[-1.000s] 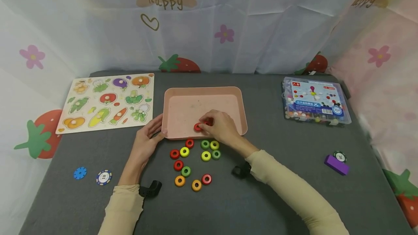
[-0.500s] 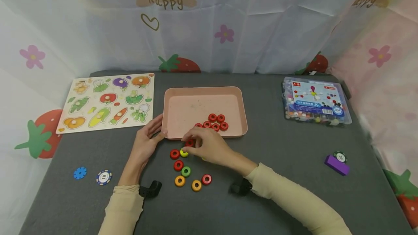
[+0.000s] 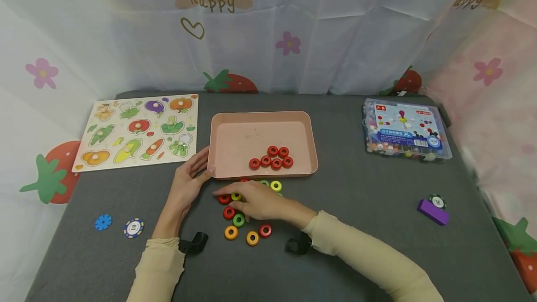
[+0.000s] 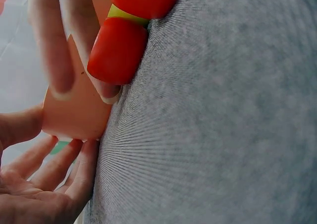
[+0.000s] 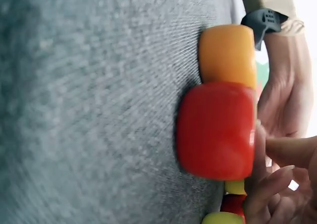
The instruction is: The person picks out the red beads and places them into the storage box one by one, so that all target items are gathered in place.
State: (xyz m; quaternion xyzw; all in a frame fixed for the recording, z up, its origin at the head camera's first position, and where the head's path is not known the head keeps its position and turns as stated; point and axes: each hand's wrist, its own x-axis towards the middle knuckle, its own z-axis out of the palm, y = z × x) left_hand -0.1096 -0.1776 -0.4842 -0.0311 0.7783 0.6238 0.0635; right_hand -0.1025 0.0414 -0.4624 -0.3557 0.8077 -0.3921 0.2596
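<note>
My left hand [image 3: 184,186] holds the left front corner of a pink tray [image 3: 260,120], thumb at the rim, fingers along the outer wall. Several red rings [image 3: 266,161] lie in the tray. My right hand [image 3: 262,202] reaches over loose rings in front of it, index finger and thumb apart on either side of a red ring [image 3: 224,199]. That ring [image 4: 119,50] stands before the right fingers in the left wrist view; a firm grip does not show. Close by lie another red ring [image 3: 229,212], a green ring [image 3: 238,220] and a yellow ring [image 3: 275,185]. The hand covers other rings.
Nearer the front are orange rings [image 3: 230,232] and a red ring [image 3: 265,230]. A vegetable puzzle board [image 3: 138,127] lies back left, a plastic case [image 3: 407,129] back right. Poker chips [image 3: 133,228] lie at left, a purple block [image 3: 433,212] at right.
My right hand let go of a red ring in the tray, drew back toward the front, and moved left over the loose rings. My left hand has stayed at the tray corner.
</note>
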